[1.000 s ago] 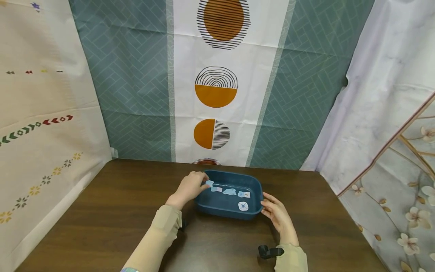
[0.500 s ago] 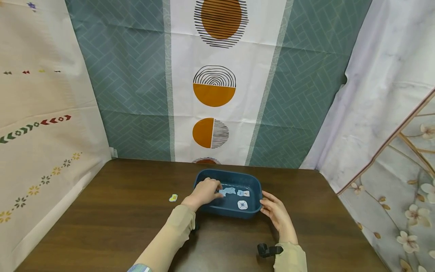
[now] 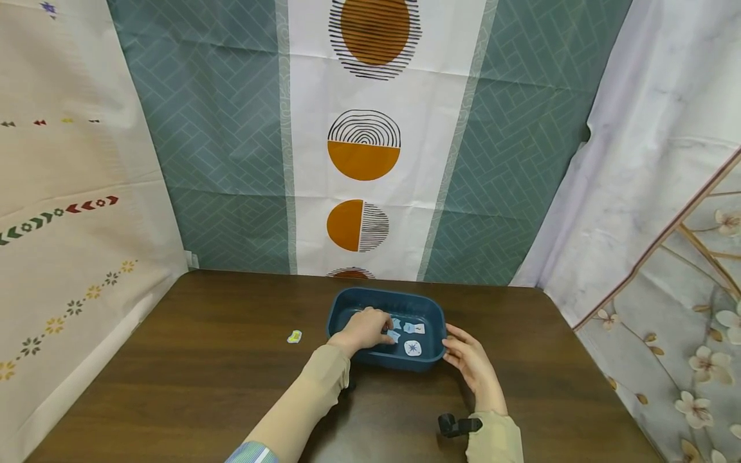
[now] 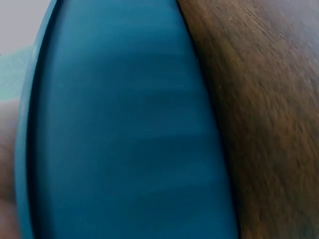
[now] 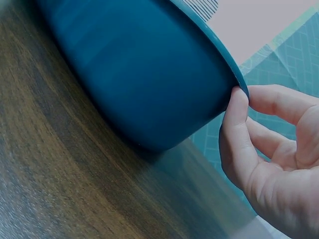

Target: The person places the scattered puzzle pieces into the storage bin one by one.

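A dark blue plastic bin stands on the table with several small light paper cutouts inside. My left hand reaches over its left part, fingertips bent down. Beside the thumb lies a pale blue cutout; whether the fingers pinch it is not visible. Another pale blue cutout is just behind it. Farther right lie a blue-and-white cutout and a white one with a dark star. At the right end, my right hand pinches the bin's rim between thumb and fingers.
On the brown wooden table, a small yellow-and-green cutout lies left of the bin. Patterned cloth hangs behind the table, with more cloth at both sides. Each wrist wears a camera; the right one's black mount shows.
My left hand has moved right, from the bin's left end toward its middle, and the left cutouts now sit nearer the right ones. The yellow-and-green cutout has come into view. My right hand stays at the rim.
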`<control>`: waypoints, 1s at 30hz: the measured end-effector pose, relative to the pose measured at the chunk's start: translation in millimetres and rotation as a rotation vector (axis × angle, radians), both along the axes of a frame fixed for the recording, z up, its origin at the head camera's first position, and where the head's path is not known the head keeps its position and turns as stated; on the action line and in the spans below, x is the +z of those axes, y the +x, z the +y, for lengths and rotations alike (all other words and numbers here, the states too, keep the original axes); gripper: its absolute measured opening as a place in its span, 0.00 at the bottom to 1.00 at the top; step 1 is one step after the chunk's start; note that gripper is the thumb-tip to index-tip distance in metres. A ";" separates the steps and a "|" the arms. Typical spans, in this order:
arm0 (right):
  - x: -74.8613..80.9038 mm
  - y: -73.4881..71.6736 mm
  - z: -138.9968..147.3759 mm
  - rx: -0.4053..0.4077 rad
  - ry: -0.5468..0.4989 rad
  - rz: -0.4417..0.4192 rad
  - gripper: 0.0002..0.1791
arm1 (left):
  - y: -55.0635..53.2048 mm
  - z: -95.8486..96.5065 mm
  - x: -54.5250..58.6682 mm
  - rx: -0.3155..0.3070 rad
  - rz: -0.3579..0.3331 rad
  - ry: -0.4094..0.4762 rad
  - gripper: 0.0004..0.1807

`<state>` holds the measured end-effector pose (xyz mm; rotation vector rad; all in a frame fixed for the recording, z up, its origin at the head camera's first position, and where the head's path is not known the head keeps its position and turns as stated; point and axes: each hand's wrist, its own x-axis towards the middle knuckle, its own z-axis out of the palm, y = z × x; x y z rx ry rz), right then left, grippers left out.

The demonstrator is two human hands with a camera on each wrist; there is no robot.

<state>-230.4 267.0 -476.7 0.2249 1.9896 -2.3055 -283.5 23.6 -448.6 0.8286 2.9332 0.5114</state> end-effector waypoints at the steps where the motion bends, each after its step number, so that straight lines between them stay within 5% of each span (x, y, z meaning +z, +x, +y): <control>1: 0.3 0.0 -0.1 0.000 -0.001 0.000 0.30 | -1.8 0.3 -1.5 -0.006 -0.003 0.003 0.15; 8: -0.6 0.8 -0.2 0.003 0.004 -0.007 0.30 | -11.8 0.2 -16.6 -0.033 -0.041 -0.010 0.13; 20: 0.7 -0.1 -1.6 -0.001 -0.009 0.004 0.30 | -5.6 5.6 -13.0 0.001 -0.092 -0.034 0.13; 30: 0.9 -1.2 -0.4 -0.007 0.010 -0.005 0.31 | -4.5 3.3 -10.4 -0.012 -0.043 -0.024 0.12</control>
